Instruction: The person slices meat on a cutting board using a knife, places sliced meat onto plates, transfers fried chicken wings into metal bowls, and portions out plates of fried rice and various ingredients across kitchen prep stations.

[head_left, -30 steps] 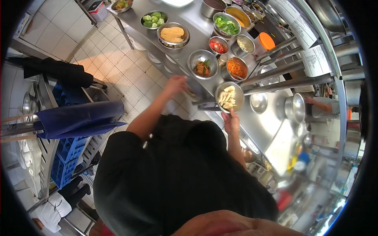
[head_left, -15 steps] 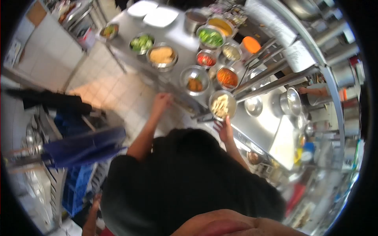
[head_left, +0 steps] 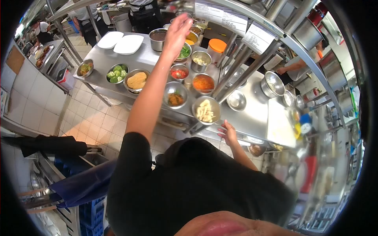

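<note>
My left hand (head_left: 178, 34) is stretched far forward above the counter, its fingers extended and holding nothing. Under and beside it are a steel bowl of chopped green leaves (head_left: 184, 51), a container of yellow food (head_left: 191, 38) and a steel pot of dark contents (head_left: 158, 35). My right hand (head_left: 229, 133) is at the counter's near edge, fingers apart. Just beyond it stands a steel bowl of pale cut pieces (head_left: 205, 111); the hand appears apart from it. Close by are bowls of orange shreds (head_left: 203, 83), red pieces (head_left: 179, 72) and brown food (head_left: 175, 96).
White plates (head_left: 128, 44) lie at the back left, near bowls of green vegetables (head_left: 117, 73) and tan food (head_left: 137, 80). Metal posts and a shelf rail with paper slips (head_left: 258, 37) rise on the right, above a white cutting board (head_left: 280, 124). Other people stand behind.
My left hand has gone from beside the counter's near edge to far forward over the bowls. My right hand has come away from the bowl of pale pieces. The camera view has shifted.
</note>
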A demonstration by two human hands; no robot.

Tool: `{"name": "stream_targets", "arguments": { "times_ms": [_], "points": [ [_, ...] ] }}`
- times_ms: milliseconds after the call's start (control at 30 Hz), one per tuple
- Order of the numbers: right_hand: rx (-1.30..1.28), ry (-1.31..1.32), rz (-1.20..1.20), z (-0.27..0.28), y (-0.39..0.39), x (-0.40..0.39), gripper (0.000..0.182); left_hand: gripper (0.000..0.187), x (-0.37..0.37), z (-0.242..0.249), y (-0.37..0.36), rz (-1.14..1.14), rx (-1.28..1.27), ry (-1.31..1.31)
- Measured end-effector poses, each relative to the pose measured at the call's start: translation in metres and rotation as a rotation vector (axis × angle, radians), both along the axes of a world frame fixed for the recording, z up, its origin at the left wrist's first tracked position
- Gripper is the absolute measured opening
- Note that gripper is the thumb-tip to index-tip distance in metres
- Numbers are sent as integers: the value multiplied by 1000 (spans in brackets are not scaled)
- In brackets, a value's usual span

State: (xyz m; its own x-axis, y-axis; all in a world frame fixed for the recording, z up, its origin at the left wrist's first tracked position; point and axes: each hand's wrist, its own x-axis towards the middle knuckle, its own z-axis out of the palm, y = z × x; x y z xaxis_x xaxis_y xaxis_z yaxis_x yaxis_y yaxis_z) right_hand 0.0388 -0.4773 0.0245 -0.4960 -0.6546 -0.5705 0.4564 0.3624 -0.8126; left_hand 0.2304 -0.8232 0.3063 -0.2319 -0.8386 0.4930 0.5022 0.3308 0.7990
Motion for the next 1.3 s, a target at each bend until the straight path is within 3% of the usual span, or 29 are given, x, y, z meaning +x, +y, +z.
{"name": "stream_targets", "arguments": {
  "times_ms": [100,167,300,367,433,467,533,600,867,1000,1167,1300],
  "points": [
    [1,25,-59,-3,17,-8,51,29,-19,16,-20,-93,-81,-20],
    [13,46,-113,-2,29,-10,45,18,-25,20,-20,-19,-79,175],
    [-68,235,-195,19,29,-34,33,20,-19,27,-16,-81,-35,186],
    [-250,512,-158,83,-1,-55,25,20,-20,30,-17,-72,-69,180],
    [-507,845,-197,186,-39,-44,17,20,-21,32,-18,-111,-36,171],
    [-581,949,-208,214,-56,-53,27,19,-21,33,-18,-119,-28,171],
    [-760,1051,-276,278,-85,-40,25,19,-23,34,-18,-129,-22,165],
    [-854,1014,-240,305,-109,-35,25,19,-24,34,-18,-128,-27,154],
    [-779,1193,-329,307,-151,-26,20,20,-22,38,-19,-145,-12,148],
    [-859,1067,-350,308,-161,-30,15,22,-22,36,-19,-206,21,112],
    [-977,998,-341,303,-173,-33,13,27,-8,23,-29,4,-91,-10],
    [-1069,1062,-270,283,-170,-48,13,28,51,-6,-37,146,-33,78]
  ]
}}
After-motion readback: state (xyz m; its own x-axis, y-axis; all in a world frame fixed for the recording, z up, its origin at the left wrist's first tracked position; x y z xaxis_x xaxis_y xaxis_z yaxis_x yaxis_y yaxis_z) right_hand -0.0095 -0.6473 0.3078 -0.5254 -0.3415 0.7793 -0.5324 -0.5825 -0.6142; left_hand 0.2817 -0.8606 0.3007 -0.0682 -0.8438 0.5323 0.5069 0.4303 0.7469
